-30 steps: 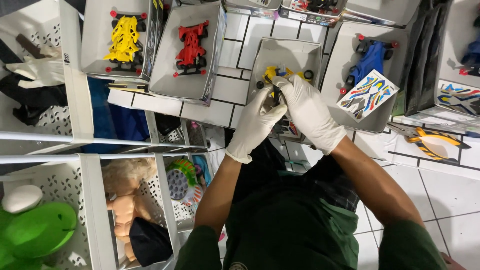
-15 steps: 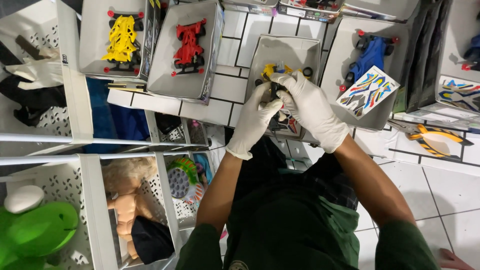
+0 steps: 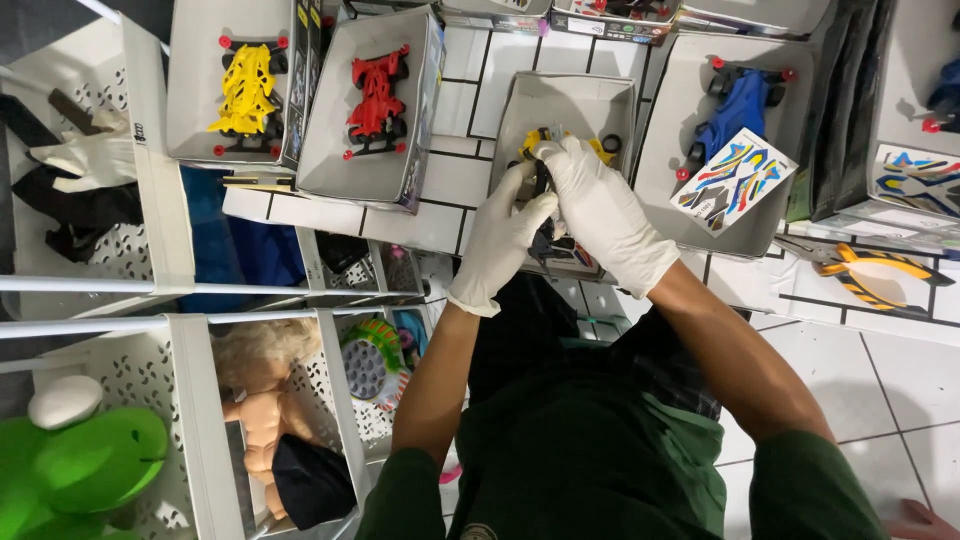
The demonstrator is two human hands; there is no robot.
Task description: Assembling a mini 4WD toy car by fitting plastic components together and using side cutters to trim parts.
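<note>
Both gloved hands, left hand [image 3: 500, 240] and right hand [image 3: 600, 215], have fingers clamped on a dark toy car [image 3: 541, 180] over the grey tray [image 3: 580, 100], inside its near edge; red car's tray [image 3: 420, 110] stands just left, tiled gap between.

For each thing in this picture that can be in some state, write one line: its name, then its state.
Left hand: gloved, gripping the small dark toy car.
Right hand: gloved, gripping the same car from above.
Small dark toy car: held over its box, partly hidden.
Yellow toy car: lying in its open box.
Red toy car: lying in its open box.
Blue toy car: in its open box.
Sticker sheet: loose, beside the blue toy car.
</note>
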